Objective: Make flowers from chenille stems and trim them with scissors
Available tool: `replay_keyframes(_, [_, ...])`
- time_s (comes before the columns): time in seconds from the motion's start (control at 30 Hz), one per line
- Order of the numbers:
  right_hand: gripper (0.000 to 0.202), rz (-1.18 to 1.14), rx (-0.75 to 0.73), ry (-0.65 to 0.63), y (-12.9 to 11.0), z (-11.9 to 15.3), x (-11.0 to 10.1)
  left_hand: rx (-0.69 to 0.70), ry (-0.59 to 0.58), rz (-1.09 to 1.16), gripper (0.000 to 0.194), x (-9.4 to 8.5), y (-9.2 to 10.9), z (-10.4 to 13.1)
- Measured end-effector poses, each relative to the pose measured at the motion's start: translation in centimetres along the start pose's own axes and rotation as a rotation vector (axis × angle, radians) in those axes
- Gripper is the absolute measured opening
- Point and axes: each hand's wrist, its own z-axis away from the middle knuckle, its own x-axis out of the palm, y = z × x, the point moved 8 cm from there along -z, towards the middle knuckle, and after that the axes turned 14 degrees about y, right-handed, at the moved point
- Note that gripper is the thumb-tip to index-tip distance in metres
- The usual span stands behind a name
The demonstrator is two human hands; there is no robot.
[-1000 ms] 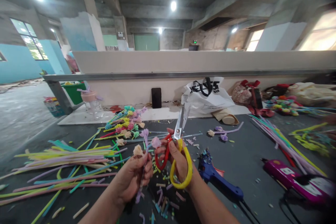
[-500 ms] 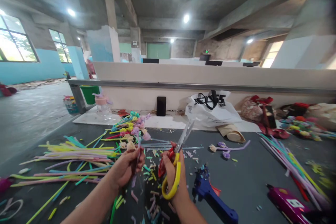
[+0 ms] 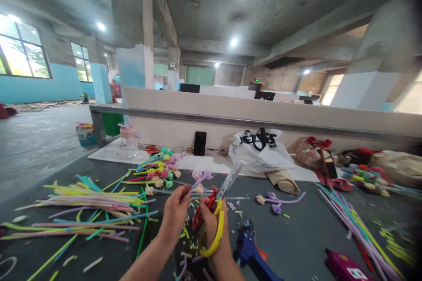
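My left hand (image 3: 176, 213) pinches the stem of a pipe cleaner flower (image 3: 201, 176), which has purple and cream heads and leans up and to the right. In my right hand (image 3: 216, 232) are scissors (image 3: 219, 210) with a yellow and a red handle loop, blades pointing up and away. The flower heads sit just left of the blades and do not appear to be between them. Below the hands lie short pipe cleaner offcuts (image 3: 186, 232). Beyond my left hand is a bunch of finished colourful flowers (image 3: 163, 169).
Long pipe cleaners (image 3: 95, 202) lie at left, more (image 3: 356, 224) at right. A blue glue gun (image 3: 252, 254) lies right of my right hand, near a purple tool (image 3: 344, 265). One purple flower (image 3: 277, 202), a phone (image 3: 199, 143) and a white bag (image 3: 260, 151) are farther back.
My left hand has moved right, closer to the scissors, and the flower in it now leans right. The right hand keeps its hold on the scissors. The camera view has tilted up slightly.
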Motion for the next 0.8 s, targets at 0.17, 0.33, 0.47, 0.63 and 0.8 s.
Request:
replay_keyframes(0.17, [0.061, -0.004, 0.007, 0.055, -0.1, 0.0, -0.2, -0.087, 0.015, 0.124, 0.017, -0.7, -1.2, 0.3])
replay_keyframes(0.33, [0.061, -0.057, 0.037, 0.069, 0.4, 0.0, 0.0, -0.278, -0.027, 0.283, 0.022, -0.6, -2.3, 0.7])
replay_keyframes(0.47, [0.062, -0.086, 0.072, 0.054, 0.7, -0.1, 0.1, -0.409, -0.063, 0.384, 0.021, -0.3, -2.9, 1.3])
replay_keyframes(0.63, [0.067, -0.121, 0.080, 0.099, 0.1, -0.3, -0.3, -0.430, -0.146, 0.387, 0.015, 0.3, -3.3, 1.9])
replay_keyframes(0.8, [0.072, -0.101, 0.057, 0.078, -0.9, -0.1, 0.3, -0.406, -0.197, 0.363, 0.012, 0.6, -3.3, 2.2])
